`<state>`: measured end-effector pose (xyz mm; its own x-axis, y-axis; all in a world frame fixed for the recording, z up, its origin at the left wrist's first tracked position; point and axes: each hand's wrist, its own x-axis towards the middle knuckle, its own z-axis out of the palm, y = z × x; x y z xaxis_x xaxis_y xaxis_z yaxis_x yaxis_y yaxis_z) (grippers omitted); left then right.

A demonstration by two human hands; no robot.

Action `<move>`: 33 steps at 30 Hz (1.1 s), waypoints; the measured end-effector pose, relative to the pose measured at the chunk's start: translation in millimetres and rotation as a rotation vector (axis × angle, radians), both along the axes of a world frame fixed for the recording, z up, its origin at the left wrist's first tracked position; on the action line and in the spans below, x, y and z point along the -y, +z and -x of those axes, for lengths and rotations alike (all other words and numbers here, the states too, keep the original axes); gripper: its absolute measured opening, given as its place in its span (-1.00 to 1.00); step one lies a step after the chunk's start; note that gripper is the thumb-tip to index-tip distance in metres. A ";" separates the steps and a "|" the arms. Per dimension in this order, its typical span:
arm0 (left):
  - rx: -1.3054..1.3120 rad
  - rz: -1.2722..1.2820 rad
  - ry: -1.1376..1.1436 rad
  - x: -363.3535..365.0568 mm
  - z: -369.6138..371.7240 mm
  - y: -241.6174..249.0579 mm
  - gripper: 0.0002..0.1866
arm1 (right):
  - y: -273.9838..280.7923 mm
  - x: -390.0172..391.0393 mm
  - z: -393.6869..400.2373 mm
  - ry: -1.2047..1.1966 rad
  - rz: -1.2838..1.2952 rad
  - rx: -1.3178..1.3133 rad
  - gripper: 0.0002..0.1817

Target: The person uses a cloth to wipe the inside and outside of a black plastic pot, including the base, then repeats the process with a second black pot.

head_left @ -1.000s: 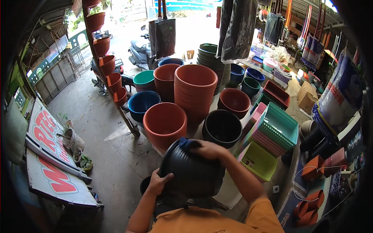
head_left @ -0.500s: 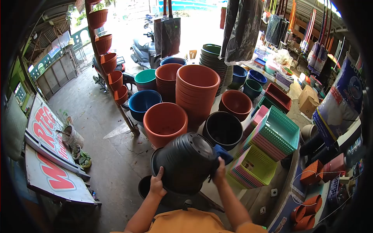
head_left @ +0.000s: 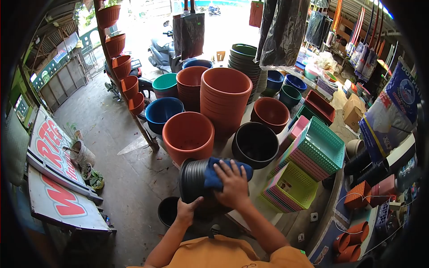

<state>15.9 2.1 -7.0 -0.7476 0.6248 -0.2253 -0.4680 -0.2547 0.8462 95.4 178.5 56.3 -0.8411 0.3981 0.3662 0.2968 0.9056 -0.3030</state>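
Note:
A black plastic plant pot (head_left: pixel 191 181) lies tilted on its side in front of my body, with ridges round its rim. My left hand (head_left: pixel 187 211) grips the pot low on its left, thumb pointing up along it. A dark blue cloth (head_left: pixel 212 175) is draped over the pot's upper side. My right hand (head_left: pixel 233 184) presses that cloth onto the pot, its fingers bent over the fabric. Below and left, a second black pot (head_left: pixel 166 211) stands on the floor, partly behind my left hand.
Beyond the pot are terracotta-coloured pots (head_left: pixel 187 134), a blue pot (head_left: pixel 154 117) and a black pot (head_left: pixel 255 147). Stacked plastic baskets (head_left: pixel 292 187) stand at the right. A post with hanging planters (head_left: pixel 121 67) rises at the left, near sign boards (head_left: pixel 58 196). Wrapped goods (head_left: pixel 286 40) hang overhead.
The pot has turned and its holed base no longer faces up. My right hand has moved from the pot's right edge onto its upper side, spreading the cloth there.

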 end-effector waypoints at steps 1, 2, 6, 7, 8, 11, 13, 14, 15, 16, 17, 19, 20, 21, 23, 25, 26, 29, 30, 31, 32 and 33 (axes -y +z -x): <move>0.003 0.002 -0.004 1.9 1.4 3.1 -0.52 | 0.2 -16.0 2.0 0.010 0.089 -0.009 -0.27; 0.000 0.009 -0.028 4.0 3.0 7.3 -0.49 | -2.0 -33.8 3.1 0.018 0.179 -0.018 -0.35; 0.042 -0.033 -0.072 12.4 10.1 12.5 -0.42 | -35.6 -97.2 -10.6 -0.059 1.121 -0.158 -0.56; 0.042 -0.032 -0.077 14.1 12.1 10.2 -0.42 | -40.9 -101.6 -17.9 -0.246 1.478 -0.222 -0.59; 0.084 -0.063 -0.067 16.1 13.6 5.7 -0.41 | -51.7 -105.8 -25.5 -0.249 1.478 -0.227 -0.59; 0.140 -0.105 -0.072 18.2 18.1 -3.1 -0.39 | -75.9 -101.7 -45.4 -0.224 1.552 -0.349 -0.53; 0.159 -0.117 -0.095 14.6 16.8 -7.7 -0.38 | -68.9 -81.9 -51.0 -0.159 1.276 -0.356 -0.45; 0.168 -0.125 -0.085 13.1 15.9 -9.4 -0.39 | -60.7 -75.5 -55.2 -0.180 1.278 -0.370 -0.45; 0.174 -0.134 -0.075 11.5 16.4 -11.0 -0.40 | -46.5 -70.4 -57.4 -0.076 0.880 -0.231 -0.42; 0.170 -0.130 -0.094 9.3 18.7 -14.9 -0.40 | -35.6 -65.7 -58.8 0.022 0.479 -0.088 -0.40; 0.157 -0.126 -0.085 8.1 21.3 -21.9 -0.43 | -30.4 -59.5 -60.6 0.004 0.482 -0.098 -0.40; 0.143 -0.121 -0.090 8.6 29.6 -35.2 -0.47 | -22.3 -50.4 -64.3 0.290 0.732 -0.132 -0.40; 0.189 -0.124 -0.100 11.3 37.1 -41.5 -0.50 | -19.4 -47.4 -68.3 0.278 0.731 -0.139 -0.40; 0.236 -0.127 -0.108 14.5 43.3 -45.0 -0.52 | -17.3 -44.1 -72.9 0.337 0.812 -0.113 -0.42; 0.268 -0.143 -0.118 22.2 53.5 -52.3 -0.54 | -6.9 -39.1 -84.3 0.442 0.893 -0.073 -0.44; 0.300 -0.161 -0.122 27.4 62.3 -51.5 -0.55 | -16.7 -42.2 -101.0 0.483 1.043 -0.138 -0.47; 0.329 -0.166 -0.120 29.8 66.1 -48.8 -0.51 | -22.7 -38.5 -107.1 0.530 1.191 -0.200 -0.49; 0.333 -0.141 -0.121 40.1 81.1 -52.5 -0.51 | -27.3 -4.3 -120.6 0.028 1.619 -0.486 -0.58; 0.309 -0.109 -0.119 41.6 85.8 -54.3 -0.56 | -25.5 4.8 -123.2 -0.339 1.580 -0.451 -0.61; 0.312 -0.111 -0.132 39.0 85.4 -40.4 -0.56 | -39.8 14.3 -123.8 -0.350 1.574 -0.460 -0.61; 0.180 -0.053 -0.102 37.5 82.9 -25.3 -0.56 | -64.0 23.0 -122.7 -0.230 0.954 -0.419 -0.61; 0.047 0.002 -0.070 35.5 80.8 -14.0 -0.55 | -77.2 32.3 -120.5 -0.109 0.337 -0.349 -0.60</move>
